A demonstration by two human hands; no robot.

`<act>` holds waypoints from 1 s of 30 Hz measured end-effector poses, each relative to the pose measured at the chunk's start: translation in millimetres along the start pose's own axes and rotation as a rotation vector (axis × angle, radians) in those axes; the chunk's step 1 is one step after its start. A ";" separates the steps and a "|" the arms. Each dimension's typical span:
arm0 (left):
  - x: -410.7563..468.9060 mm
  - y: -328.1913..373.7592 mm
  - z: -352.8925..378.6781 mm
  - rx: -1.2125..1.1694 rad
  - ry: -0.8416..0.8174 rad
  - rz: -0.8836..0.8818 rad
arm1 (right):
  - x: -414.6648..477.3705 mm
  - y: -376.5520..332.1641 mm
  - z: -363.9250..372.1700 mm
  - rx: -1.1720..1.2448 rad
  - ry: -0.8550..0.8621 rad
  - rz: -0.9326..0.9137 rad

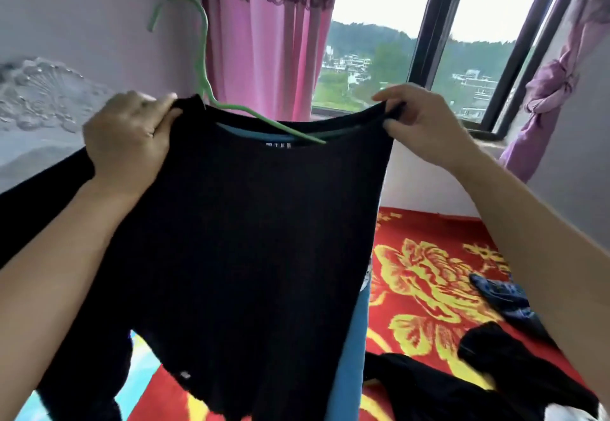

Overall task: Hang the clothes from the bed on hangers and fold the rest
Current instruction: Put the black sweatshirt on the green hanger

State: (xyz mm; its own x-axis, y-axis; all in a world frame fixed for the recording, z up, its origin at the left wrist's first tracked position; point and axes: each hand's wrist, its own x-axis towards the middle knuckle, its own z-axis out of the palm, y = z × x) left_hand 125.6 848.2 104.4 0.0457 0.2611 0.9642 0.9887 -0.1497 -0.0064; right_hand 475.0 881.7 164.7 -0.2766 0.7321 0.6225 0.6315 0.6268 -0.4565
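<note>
Now: shirt half on the hanger, shoulders being seated

Both hands are up, holding a black shirt (251, 239) spread out in the air above the bed (429, 272). The left hand (128, 143) grips the shirt's left shoulder, with its fingers curled round the cloth. The right hand (425, 123) pinches the right shoulder edge between thumb and fingers.

A green hanger (204, 67) rises out of the shirt's neck opening, its hook above the collar. One arm of the hanger slants down inside the neckline toward the right shoulder. The other arm is hidden at the left shoulder, so I can't tell if it is seated.

The step looks like hanging, mid-way: hanger in through the neck, shoulders not yet settled. The next move likely calls for drawing each shoulder seam over its hanger end. After that one hand has to shift to the hook while the other lets go, or the shirt could slide off the slanted arm.

Blue cloth (350, 354) shows behind the shirt's lower right edge; whether it is a separate garment is unclear. More dark clothes (445, 384) lie on the bed below and right of the shirt. A pink curtain (264, 41) hangs behind it.
</note>
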 end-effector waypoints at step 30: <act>-14.5 5.8 32.5 -0.242 -0.064 -0.209 | -8.4 63.0 17.4 0.109 -0.189 0.254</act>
State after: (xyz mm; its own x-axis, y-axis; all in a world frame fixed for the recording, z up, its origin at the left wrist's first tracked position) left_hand 135.4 874.6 81.8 -0.1386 0.3684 0.9193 0.9154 -0.3064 0.2609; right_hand 504.4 919.7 119.6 -0.2565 0.8988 0.3555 0.6188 0.4353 -0.6539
